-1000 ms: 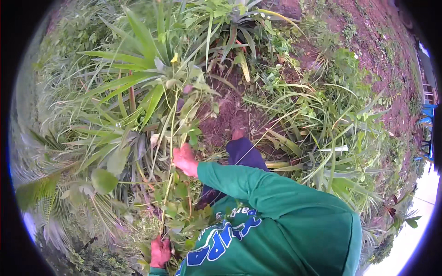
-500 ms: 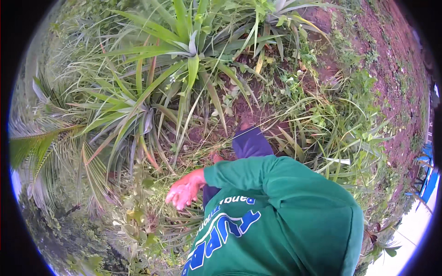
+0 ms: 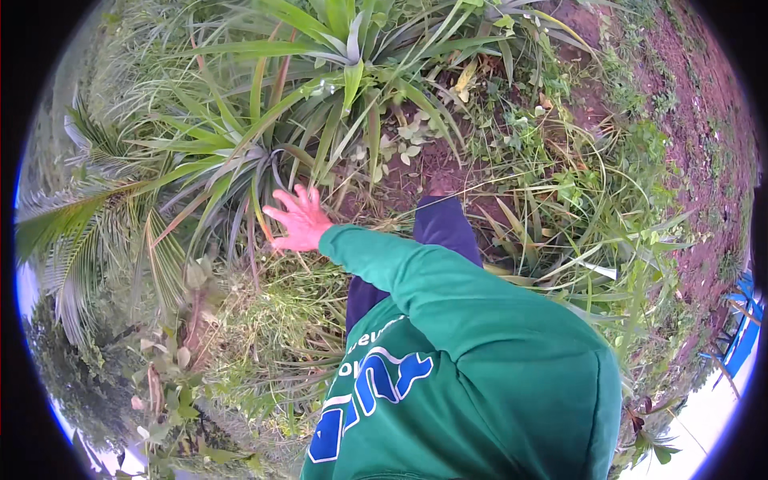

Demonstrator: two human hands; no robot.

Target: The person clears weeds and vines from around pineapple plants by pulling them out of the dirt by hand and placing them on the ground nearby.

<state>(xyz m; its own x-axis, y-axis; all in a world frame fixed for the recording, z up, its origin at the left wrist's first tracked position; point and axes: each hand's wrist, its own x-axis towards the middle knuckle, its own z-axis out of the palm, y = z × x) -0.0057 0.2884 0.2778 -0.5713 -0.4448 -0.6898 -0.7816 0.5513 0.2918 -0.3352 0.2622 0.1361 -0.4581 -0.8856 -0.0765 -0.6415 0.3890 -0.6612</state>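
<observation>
My right hand [image 3: 299, 221], at the end of a green sleeve [image 3: 376, 258], reaches leftward across my body. Its fingers are spread and nothing shows in them. The hand is nearest the lower leaves of a small spiky pineapple-like plant [image 3: 254, 156]; whether it touches them I cannot tell. Dry, straw-coloured grass [image 3: 264, 284] lies below it. At the lower left are leafy weed stems [image 3: 186, 404], partly blurred. My left hand is out of the picture.
A larger spiky plant [image 3: 352, 52] stands at the top. A palm frond [image 3: 76, 220] spreads at the left. My dark trouser leg [image 3: 448, 228] stands among weeds and bare soil. Long grass blades [image 3: 576, 256] grow at right; a blue structure [image 3: 744, 324] stands at the far right edge.
My right hand has moved up and left, from beside my knee to the smaller spiky plant, its fingers spreading wider. The leafy stems at lower left appear farther left.
</observation>
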